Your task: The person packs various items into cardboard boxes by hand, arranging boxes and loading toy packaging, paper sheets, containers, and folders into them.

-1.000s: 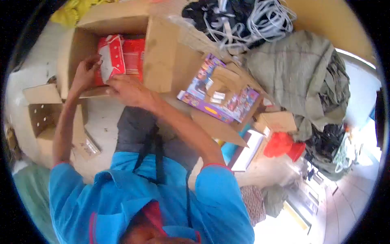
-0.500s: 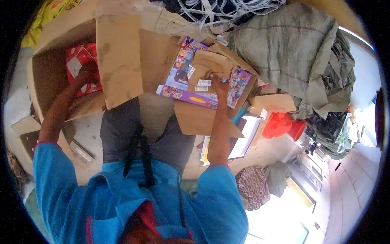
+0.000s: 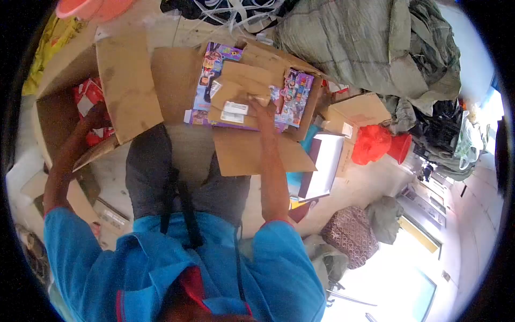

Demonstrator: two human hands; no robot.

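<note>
My left hand point(image 3: 95, 117) reaches into the open cardboard box point(image 3: 56, 115) on the left. It rests against a red-and-white packet point(image 3: 88, 91), and its fingers are lost in shadow. My right hand point(image 3: 263, 111) is closed at the right edge of a creased brown cardboard piece point(image 3: 241, 80) with white labels point(image 3: 235, 108). Beneath that piece lies a purple, brightly printed box point(image 3: 298, 96), partly covered. Both sit within a second open cardboard box point(image 3: 260, 155), whose front flap stretches towards my legs.
Right of the boxes are a white open carton point(image 3: 324, 166), a red plastic bag point(image 3: 371, 144) and a small brown carton point(image 3: 359, 112). A large grey-green woven sack point(image 3: 343, 45) lies behind. White straps point(image 3: 236, 16) tangle at the top, near an orange-red basin point(image 3: 96, 8).
The whole view has shifted, with the boxes now further left. The brown cardboard piece has moved slightly left over the printed box along with my right hand. My left hand remains in the left box.
</note>
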